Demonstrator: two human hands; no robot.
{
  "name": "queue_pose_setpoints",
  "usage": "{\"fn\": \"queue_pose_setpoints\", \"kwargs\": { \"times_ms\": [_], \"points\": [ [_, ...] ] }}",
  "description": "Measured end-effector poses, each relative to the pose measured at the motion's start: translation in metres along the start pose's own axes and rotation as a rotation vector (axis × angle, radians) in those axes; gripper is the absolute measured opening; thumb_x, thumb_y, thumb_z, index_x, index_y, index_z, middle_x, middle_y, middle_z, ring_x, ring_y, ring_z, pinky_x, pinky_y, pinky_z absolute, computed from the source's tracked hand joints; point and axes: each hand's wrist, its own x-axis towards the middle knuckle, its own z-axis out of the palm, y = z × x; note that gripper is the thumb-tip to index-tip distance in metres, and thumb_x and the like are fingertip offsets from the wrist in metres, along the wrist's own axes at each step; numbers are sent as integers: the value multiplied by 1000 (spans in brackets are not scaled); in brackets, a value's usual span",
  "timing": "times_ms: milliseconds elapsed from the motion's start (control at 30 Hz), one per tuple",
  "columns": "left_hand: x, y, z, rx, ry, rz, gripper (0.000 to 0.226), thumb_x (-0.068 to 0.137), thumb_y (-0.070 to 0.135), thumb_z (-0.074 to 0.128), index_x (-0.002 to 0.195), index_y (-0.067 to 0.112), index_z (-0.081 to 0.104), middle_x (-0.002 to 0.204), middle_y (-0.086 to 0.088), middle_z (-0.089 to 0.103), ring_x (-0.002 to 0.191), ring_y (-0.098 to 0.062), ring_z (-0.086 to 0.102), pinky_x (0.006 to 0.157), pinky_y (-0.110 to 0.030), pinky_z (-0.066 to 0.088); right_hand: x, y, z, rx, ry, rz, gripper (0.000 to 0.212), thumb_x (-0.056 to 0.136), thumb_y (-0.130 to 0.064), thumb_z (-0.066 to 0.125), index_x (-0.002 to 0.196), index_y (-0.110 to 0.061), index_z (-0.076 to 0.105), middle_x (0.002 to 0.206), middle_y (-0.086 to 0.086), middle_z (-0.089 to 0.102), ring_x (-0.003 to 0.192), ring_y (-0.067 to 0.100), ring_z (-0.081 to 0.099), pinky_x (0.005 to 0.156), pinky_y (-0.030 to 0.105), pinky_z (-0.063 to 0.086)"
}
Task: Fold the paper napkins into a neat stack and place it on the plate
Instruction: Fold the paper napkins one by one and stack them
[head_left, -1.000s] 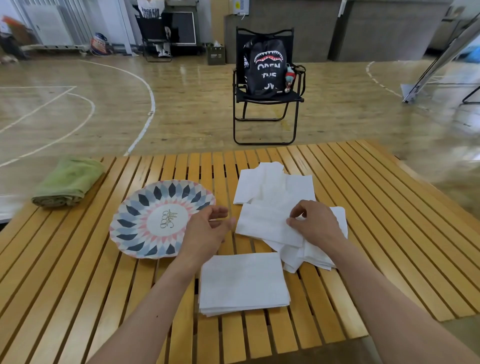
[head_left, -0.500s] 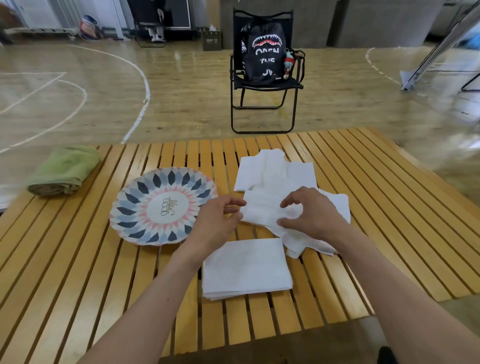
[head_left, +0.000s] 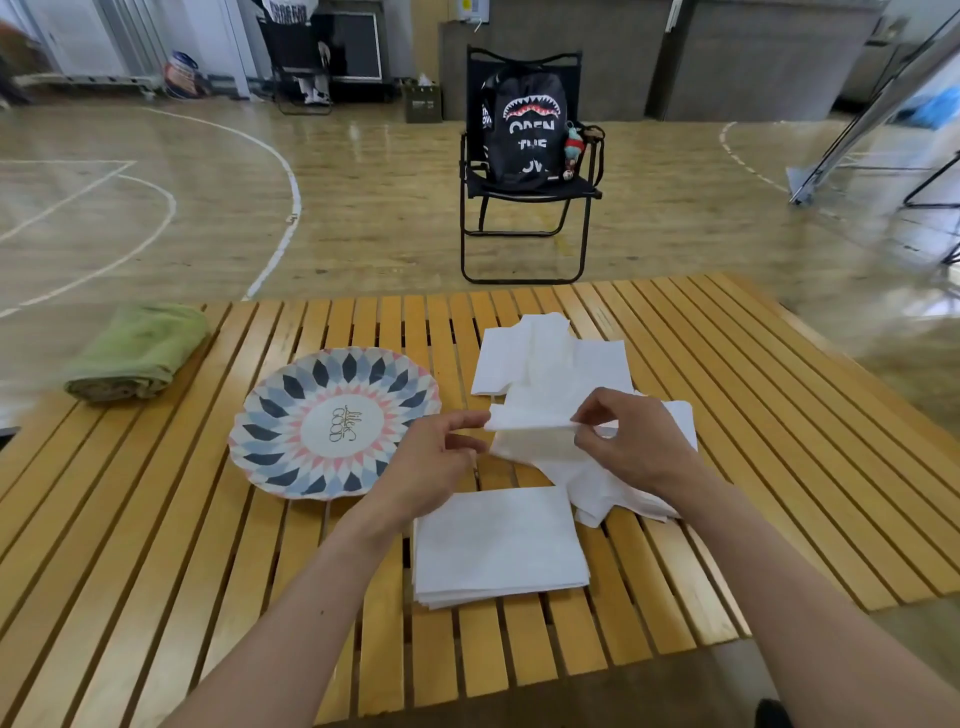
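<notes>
A white paper napkin (head_left: 530, 434) is held just above the table, bent over in a fold. My left hand (head_left: 441, 462) pinches its left edge and my right hand (head_left: 628, 441) pinches its right side. Beneath and behind it lies a loose pile of unfolded napkins (head_left: 550, 358). A neat stack of folded napkins (head_left: 498, 545) rests flat on the slats nearer to me, below both hands. The patterned plate (head_left: 291, 410), blue, pink and white, sits to the left of my left hand with nothing on it.
A rolled green towel (head_left: 137, 351) lies at the table's far left corner. The slatted wooden table (head_left: 779, 467) ends close to my body. Beyond it on the gym floor stands a black folding chair (head_left: 524, 202) holding a black bag.
My left hand moved right from beside the plate and took hold of the napkin's left edge. Both hands lifted the top napkin off the pile and bent it into a fold.
</notes>
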Motion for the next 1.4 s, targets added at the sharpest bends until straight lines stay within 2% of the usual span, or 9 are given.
{"fn": "queue_pose_setpoints", "kwargs": {
  "times_ms": [133, 200, 433, 633, 967, 1067, 1167, 1300, 1400],
  "points": [
    [-5, 5, -2, 137, 95, 193, 52, 81, 22, 81, 126, 40, 61, 127, 11, 50, 112, -2, 50, 86, -10, 41, -7, -21, -19, 298, -2, 48, 13, 87, -11, 64, 86, -23, 69, 83, -10, 72, 80, 1, 65, 67, 14, 43],
    [-7, 10, -2, 68, 114, 228, 33, 80, 29, 80, 110, 37, 69, 128, 13, 54, 117, -4, 49, 94, -24, 44, -10, -28, -27, 396, -49, 69, 13, 89, -13, 64, 89, -24, 71, 82, -8, 72, 71, 4, 64, 61, 18, 45],
    [-34, 19, -28, -152, 19, 36, 6, 87, 23, 74, 90, 18, 76, 77, 8, 76, 66, 2, 66, 59, -12, 51, -31, -26, -23, 493, -294, 203, 18, 89, -22, 75, 100, -9, 72, 96, 12, 76, 87, 29, 73, 73, 35, 60],
    [-42, -8, -39, 234, 24, -69, 10, 81, 33, 80, 81, 24, 76, 79, 5, 75, 77, -10, 69, 70, -28, 59, -42, -30, -10, 268, -586, 346, 17, 89, -24, 75, 95, -9, 72, 87, 4, 79, 79, 18, 77, 60, 23, 54],
    [-37, -8, -26, 764, 104, -54, 30, 67, 52, 82, 79, 33, 63, 74, 14, 63, 72, -2, 58, 67, -28, 55, -35, -23, 3, -20, -576, 385, 28, 80, -38, 81, 70, -14, 72, 68, 0, 74, 55, 9, 66, 56, 19, 45],
    [-34, -4, -21, 706, 135, 75, 30, 69, 50, 82, 85, 35, 60, 77, 14, 59, 73, -4, 55, 64, -24, 48, -31, -24, -8, -14, -510, 380, 32, 79, -41, 82, 69, -12, 71, 66, 1, 73, 53, 9, 64, 59, 21, 45],
    [-32, -5, -10, 605, -9, 188, 29, 74, 56, 76, 97, 43, 63, 103, 24, 61, 95, 3, 55, 84, -24, 50, -20, -7, -34, -21, -230, 414, 32, 75, -41, 84, 80, -12, 71, 69, 1, 74, 54, 7, 64, 56, 24, 46],
    [-31, -9, 1, 582, -198, 141, 35, 76, 50, 78, 108, 44, 67, 120, 26, 57, 112, 1, 50, 97, -25, 42, -21, 22, -52, -359, -180, 560, 42, 70, -44, 85, 87, -19, 55, 81, -6, 59, 80, 16, 63, 71, 33, 55],
    [-28, -11, 6, 578, -222, 136, 31, 78, 47, 78, 107, 43, 67, 120, 24, 58, 113, -2, 52, 99, -27, 42, -21, 38, -45, -291, -112, 725, 46, 80, -50, 75, 73, -13, 48, 70, 1, 54, 62, 18, 54, 53, 29, 40]
  ]
}}
